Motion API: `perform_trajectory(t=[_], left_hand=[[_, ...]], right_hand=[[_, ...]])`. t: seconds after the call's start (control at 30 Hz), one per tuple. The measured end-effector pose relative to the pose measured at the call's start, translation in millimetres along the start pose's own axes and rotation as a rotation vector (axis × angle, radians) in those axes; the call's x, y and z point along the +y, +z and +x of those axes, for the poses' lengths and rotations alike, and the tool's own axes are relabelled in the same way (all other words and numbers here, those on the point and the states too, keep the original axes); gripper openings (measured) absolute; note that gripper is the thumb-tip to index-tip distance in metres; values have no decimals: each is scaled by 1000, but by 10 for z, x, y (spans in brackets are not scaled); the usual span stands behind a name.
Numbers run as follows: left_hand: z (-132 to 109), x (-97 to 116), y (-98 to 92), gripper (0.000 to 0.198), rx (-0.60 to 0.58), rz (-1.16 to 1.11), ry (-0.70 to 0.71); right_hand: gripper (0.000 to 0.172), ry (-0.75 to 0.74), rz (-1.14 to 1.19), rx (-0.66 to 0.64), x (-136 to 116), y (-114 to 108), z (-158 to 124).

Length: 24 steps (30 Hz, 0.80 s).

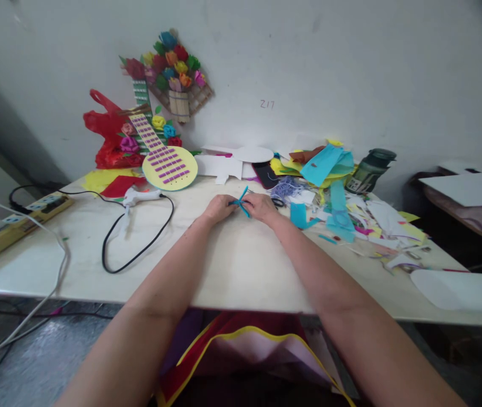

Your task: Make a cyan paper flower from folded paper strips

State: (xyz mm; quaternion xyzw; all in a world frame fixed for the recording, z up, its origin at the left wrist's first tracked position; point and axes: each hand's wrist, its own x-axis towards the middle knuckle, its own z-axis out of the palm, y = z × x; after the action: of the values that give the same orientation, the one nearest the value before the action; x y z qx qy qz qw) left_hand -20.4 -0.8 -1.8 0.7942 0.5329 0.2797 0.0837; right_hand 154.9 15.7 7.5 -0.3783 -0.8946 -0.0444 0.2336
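Observation:
Over the middle of the table, my left hand point(220, 208) and my right hand point(261, 207) meet at a small blue strip piece point(242, 202), which looks like paper. Its narrow arms spread out between the hands like a little star. Fingers of both hands are closed on it, the left on one side and the right on the other. Part of the piece is hidden by the fingertips. Close behind my right hand lie dark-handled scissors point(278, 202) and a tangle of lavender shreds point(288, 187). A blue paper piece point(298, 215) is to the right.
On the left lie a white glue gun point(141, 196) with a looping black cord and a power strip point(20, 226). A yellow paper guitar point(170, 167) leans at the back. Paper scraps point(376, 226) litter the right side, near a dark green bottle point(371, 169) and white card point(461, 289).

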Motion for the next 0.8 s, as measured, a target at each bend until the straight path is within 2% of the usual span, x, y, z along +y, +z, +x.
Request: perform_trajectory(t=[0.37, 0.57, 0.8], left_hand=[[1, 5, 6, 29, -7, -29, 11], [-1, 120, -7, 28, 45, -36, -65], [-6, 149, 9, 26, 96, 7, -87]], right_hand=[[23, 6, -100, 14, -16, 25, -1], [27, 57, -162, 79, -64, 55, -2], [23, 159, -64, 149, -114, 105, 1]])
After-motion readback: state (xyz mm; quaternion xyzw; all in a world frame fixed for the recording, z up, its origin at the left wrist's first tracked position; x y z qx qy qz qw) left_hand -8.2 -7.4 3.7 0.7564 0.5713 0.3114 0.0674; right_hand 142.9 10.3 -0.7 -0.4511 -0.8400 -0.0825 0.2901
